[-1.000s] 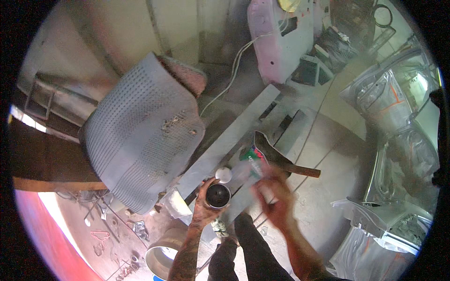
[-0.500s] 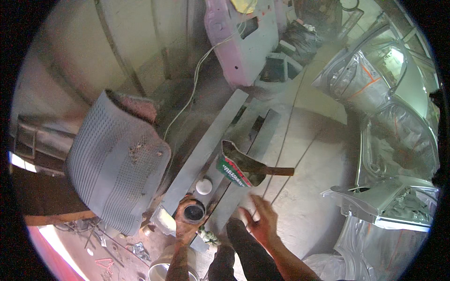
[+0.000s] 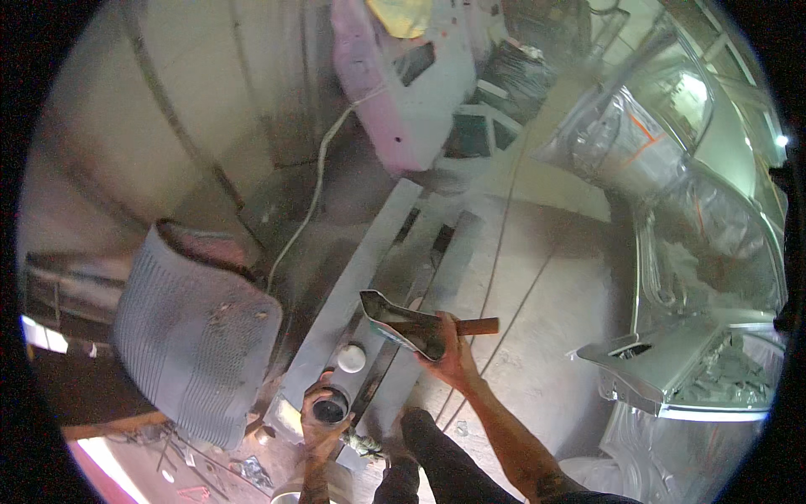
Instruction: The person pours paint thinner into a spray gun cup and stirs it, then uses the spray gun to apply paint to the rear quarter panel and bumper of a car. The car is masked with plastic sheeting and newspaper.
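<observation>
My left hand [image 3: 317,433] is wrapped round a small round cup [image 3: 331,406] with a dark grey inside, at the near end of a long grey slatted bench [image 3: 348,277]. Just beyond the cup, a white round object [image 3: 351,359] sits on the bench. My right hand [image 3: 455,365] grips the near right side of an open cut-down metal can [image 3: 393,334], holding it tilted. A flat brown wooden stick [image 3: 481,326] lies inside the can and sticks out past my fingers to the right. The can's contents are hard to make out.
A ribbed grey moulded panel [image 3: 197,336] stands left of the bench. Silver car doors [image 3: 697,365], partly covered in plastic sheeting, line the right side. A pink and grey panel [image 3: 395,109] is at the far end. A bucket [image 3: 340,483] stands near my feet; a pale cable [image 3: 319,176] hangs left.
My right hand has moved up and taken hold of the can, which now tilts differently. My left hand still holds the cup. The whole view has shifted slightly.
</observation>
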The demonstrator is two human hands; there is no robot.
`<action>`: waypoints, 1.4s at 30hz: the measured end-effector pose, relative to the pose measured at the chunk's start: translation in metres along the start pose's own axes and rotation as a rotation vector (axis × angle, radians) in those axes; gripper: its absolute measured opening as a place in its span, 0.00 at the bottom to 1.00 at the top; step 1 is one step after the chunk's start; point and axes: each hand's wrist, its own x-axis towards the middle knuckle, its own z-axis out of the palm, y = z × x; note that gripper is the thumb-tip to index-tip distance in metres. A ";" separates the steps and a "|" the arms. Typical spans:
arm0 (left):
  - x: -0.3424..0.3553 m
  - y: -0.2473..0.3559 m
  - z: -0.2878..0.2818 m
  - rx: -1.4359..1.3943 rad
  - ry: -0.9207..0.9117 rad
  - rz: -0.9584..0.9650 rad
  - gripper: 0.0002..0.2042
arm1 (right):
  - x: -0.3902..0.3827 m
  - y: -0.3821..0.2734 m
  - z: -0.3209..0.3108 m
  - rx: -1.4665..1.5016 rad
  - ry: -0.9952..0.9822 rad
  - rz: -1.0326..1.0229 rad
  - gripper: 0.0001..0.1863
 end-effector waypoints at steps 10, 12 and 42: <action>-0.023 -0.008 -0.013 0.096 0.262 0.019 0.33 | 0.025 -0.151 -0.095 -0.261 -0.449 -0.318 0.52; -0.024 -0.007 -0.016 0.104 0.310 0.025 0.33 | 0.027 -0.191 -0.100 -0.375 -0.567 -0.357 0.53; -0.053 0.013 -0.007 0.264 0.567 -0.075 0.35 | 0.036 -0.380 -0.063 -0.938 -1.044 -0.694 0.53</action>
